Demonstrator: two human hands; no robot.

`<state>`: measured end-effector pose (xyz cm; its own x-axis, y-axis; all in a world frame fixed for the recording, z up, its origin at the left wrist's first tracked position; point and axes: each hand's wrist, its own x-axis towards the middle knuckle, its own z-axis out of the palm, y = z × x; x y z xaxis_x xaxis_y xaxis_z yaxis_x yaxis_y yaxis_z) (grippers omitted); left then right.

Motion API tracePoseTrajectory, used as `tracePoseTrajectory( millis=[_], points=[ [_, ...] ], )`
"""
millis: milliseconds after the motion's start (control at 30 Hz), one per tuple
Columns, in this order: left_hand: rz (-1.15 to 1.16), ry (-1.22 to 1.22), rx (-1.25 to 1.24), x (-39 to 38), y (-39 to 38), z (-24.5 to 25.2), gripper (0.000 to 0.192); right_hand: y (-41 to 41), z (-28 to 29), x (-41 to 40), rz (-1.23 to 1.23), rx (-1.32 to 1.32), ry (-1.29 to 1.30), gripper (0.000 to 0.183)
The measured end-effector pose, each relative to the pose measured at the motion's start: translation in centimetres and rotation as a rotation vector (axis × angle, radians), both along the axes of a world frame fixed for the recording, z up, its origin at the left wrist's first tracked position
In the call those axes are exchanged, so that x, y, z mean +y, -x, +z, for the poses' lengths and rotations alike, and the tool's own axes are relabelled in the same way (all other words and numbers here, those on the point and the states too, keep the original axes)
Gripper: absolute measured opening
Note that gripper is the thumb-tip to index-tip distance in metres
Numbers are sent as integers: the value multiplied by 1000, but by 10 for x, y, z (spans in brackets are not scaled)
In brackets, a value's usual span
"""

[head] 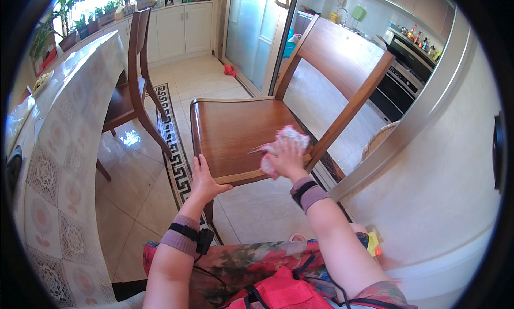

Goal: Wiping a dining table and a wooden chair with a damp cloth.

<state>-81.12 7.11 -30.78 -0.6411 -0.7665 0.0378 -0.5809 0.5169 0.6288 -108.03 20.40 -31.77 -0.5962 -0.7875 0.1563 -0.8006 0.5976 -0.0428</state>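
Note:
A brown wooden chair (241, 132) stands before me, its backrest (345, 56) to the right. My left hand (205, 182) grips the near front corner of the seat, fingers over the front edge and thumb along the side edge. On the seat's rear near part, beside the foot of the backrest post, my right hand (287, 158) presses down on a crumpled pink-and-white cloth (295, 136). Part of the cloth spreads out past my fingers, and some of it is hidden under the palm.
Left of me is a table under a patterned lace-look tablecloth (68, 148), with a second wooden chair (138, 84) beside it. A frosted-glass sliding door (251, 36) stands behind. To the right are a pale wall (433, 180) and a metal door frame (413, 108). A red item (229, 71) lies on the tiles.

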Motion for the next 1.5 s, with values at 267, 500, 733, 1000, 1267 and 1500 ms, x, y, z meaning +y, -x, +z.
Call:
tracePoseTrajectory(
  millis=[267,500,733,1000,1267,1500],
  points=[
    [21,15,-26,-3,-4,-1,142,-21,12,-29,-43,-72,-118,76],
    [-45,129,37,-17,-4,-33,145,-143,4,-87,423,-121,67,73],
    [-24,65,44,-3,9,-15,145,-35,-4,-25,239,-18,84,69],
    [7,60,1,-4,-3,-7,142,-13,26,-7,-156,-73,-132,72],
    [-25,100,45,-11,0,-22,145,-136,2,-62,227,-102,14,73],
    [-7,54,45,-7,-4,-14,144,-50,11,-22,60,-108,-25,75]
  ],
)
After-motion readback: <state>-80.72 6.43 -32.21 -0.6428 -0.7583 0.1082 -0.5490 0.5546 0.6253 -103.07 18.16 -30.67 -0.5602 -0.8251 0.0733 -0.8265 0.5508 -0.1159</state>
